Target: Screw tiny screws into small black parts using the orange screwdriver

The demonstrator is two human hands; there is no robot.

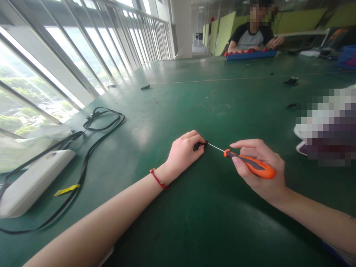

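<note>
Between the thumb and fingers of my left hand [185, 150] is a small black part [199, 144], partly hidden by the fingers, held low over the green table [178, 100]. My right hand [263, 168] is closed around the orange and grey handle of a screwdriver [258, 167]. Its thin metal shaft slants up and to the left, and the tip meets the black part at my left fingertips. A red cord bracelet [159, 179] circles my left wrist.
At left lie a white power strip [36, 181], a black cable [89, 155] and a plastic bag [30, 148]. Several small black pieces [290, 81] are scattered farther back. Across the table a person [251, 37] sits behind a blue tray [250, 55]. A blurred object [330, 126] lies at right.
</note>
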